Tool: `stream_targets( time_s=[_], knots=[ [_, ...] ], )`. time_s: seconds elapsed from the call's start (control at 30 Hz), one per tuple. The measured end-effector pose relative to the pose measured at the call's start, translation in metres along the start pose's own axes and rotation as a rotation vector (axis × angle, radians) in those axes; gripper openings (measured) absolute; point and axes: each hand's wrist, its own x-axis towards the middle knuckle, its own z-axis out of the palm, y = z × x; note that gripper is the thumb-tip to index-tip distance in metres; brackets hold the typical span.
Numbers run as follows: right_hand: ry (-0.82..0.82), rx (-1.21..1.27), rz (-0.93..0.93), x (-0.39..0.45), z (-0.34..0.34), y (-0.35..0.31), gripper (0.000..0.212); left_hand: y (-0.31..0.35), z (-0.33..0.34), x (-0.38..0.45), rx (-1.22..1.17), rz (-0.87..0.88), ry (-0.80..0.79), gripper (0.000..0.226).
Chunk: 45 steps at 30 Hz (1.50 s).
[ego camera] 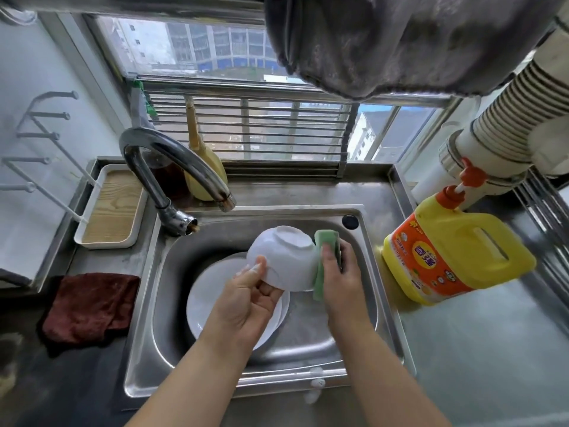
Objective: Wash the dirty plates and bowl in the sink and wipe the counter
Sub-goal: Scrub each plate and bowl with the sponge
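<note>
Bowl (284, 260) scrubbing is in hand: its rim is pinched by the left hand (249, 300), base up, above the plates (215, 306). A green sponge (323, 266), gripped in the right hand (338, 278), is pressed to its side. Rinsing is likely called for next.

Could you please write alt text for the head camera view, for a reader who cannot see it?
Over a steel sink, the left hand holds a white bowl by its rim while the right hand presses a green sponge against its outside. White plates lie below; a yellow detergent jug stands on the right.
</note>
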Motion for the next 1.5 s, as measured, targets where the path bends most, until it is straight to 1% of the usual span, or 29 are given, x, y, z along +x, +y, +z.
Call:
stream_targets(
  time_s=[0.03,0.07,0.1,0.17,0.23,0.27,0.3,0.37,0.4,0.43,0.5,0.57,0.6,0.63,0.67,0.73,0.77,0.8,0.87,0.93,1.0,1.1,1.17,1.2,1.23,1.3,1.33,1.43,1.5],
  knots=[
    [-0.022,0.011,0.091,0.008,-0.001,-0.006,0.010,-0.002,-0.002,0.000,0.027,0.002,0.005,0.018],
    [-0.055,-0.037,0.082,0.011,-0.001,-0.010,0.011,-0.002,-0.002,0.000,0.055,0.003,0.007,0.016],
    [-0.074,-0.128,-0.015,0.007,0.000,-0.014,0.017,0.000,-0.002,0.002,0.082,0.006,0.009,0.014],
    [-0.073,-0.344,-0.285,-0.010,0.004,-0.011,0.036,0.006,-0.001,0.007,0.108,0.018,0.012,0.011],
    [-0.060,-0.397,-0.412,-0.027,0.001,0.002,0.043,0.006,0.000,0.006,0.124,0.014,0.002,0.011],
    [-0.039,-0.371,-0.400,-0.028,-0.004,0.005,0.039,0.004,0.000,0.004,0.133,0.007,-0.006,0.011],
    [-0.007,-0.299,-0.312,-0.025,-0.009,0.003,0.030,0.001,0.000,0.001,0.135,0.001,-0.008,0.012],
    [0.016,-0.166,-0.037,-0.009,-0.017,-0.003,0.012,-0.006,0.001,-0.003,0.124,-0.012,-0.004,0.015],
    [0.028,-0.155,0.018,-0.004,-0.020,-0.006,0.011,-0.009,0.003,-0.003,0.123,-0.015,-0.005,0.016],
    [0.037,-0.185,-0.017,-0.004,-0.020,-0.008,0.015,-0.010,0.006,-0.002,0.128,-0.013,-0.010,0.015],
    [0.045,-0.339,-0.235,-0.019,-0.012,-0.012,0.028,-0.008,0.010,0.003,0.156,0.008,-0.025,0.012],
    [0.002,-0.470,-0.429,-0.038,-0.006,-0.007,0.039,-0.006,0.010,0.005,0.212,0.015,-0.059,0.013],
    [-0.021,-0.504,-0.451,-0.039,-0.007,-0.004,0.044,-0.006,0.009,0.005,0.252,0.014,-0.082,0.014],
    [-0.032,-0.520,-0.419,-0.029,-0.011,-0.007,0.047,-0.006,0.008,0.004,0.306,0.023,-0.102,0.014],
    [-0.056,-0.516,-0.337,-0.014,-0.016,-0.012,0.047,-0.007,0.006,0.002,0.368,0.036,-0.116,0.015],
    [-0.147,-0.432,-0.121,0.010,-0.026,-0.023,0.042,-0.010,0.000,0.001,0.467,0.072,-0.137,0.014],
    [-0.180,-0.404,-0.057,0.014,-0.029,-0.024,0.039,-0.010,-0.003,0.001,0.490,0.086,-0.148,0.014],
    [-0.177,-0.423,-0.056,0.010,-0.028,-0.023,0.038,-0.009,-0.005,0.001,0.498,0.095,-0.159,0.014],
    [-0.111,-0.505,-0.152,-0.008,-0.023,-0.015,0.042,-0.006,-0.009,0.002,0.500,0.111,-0.169,0.015],
    [-0.104,-0.475,-0.201,-0.021,-0.015,-0.007,0.042,-0.005,-0.013,0.005,0.519,0.120,-0.175,0.016],
    [-0.125,-0.419,-0.122,-0.012,-0.013,-0.002,0.038,-0.004,-0.016,0.008,0.574,0.099,-0.196,0.017],
    [-0.163,-0.436,0.091,0.007,-0.023,0.003,0.035,-0.002,-0.022,0.013,0.723,0.056,-0.264,0.015],
    [-0.111,-0.445,0.195,0.013,-0.037,0.008,0.038,-0.002,-0.026,0.020,0.886,0.066,-0.323,0.013],
    [-0.076,-0.421,0.222,0.014,-0.045,0.009,0.038,-0.005,-0.029,0.026,1.029,0.098,-0.354,0.011],
    [-0.042,-0.393,0.234,0.015,-0.052,0.008,0.038,-0.009,-0.033,0.035,1.225,0.150,-0.374,0.013],
    [0.014,-0.319,0.226,0.017,-0.065,0.007,0.035,-0.026,-0.047,0.062,1.694,0.267,-0.394,0.032],
    [0.023,-0.279,0.217,0.018,-0.070,0.007,0.033,-0.038,-0.054,0.075,1.890,0.290,-0.425,0.036],
    [-0.014,-0.219,0.188,0.016,-0.078,0.011,0.021,-0.072,-0.074,0.112,2.328,0.254,-0.612,0.017],
    [-0.039,-0.194,0.181,0.018,-0.082,0.016,0.011,-0.089,-0.078,0.129,2.565,0.264,-0.735,0.027]
  ],
)
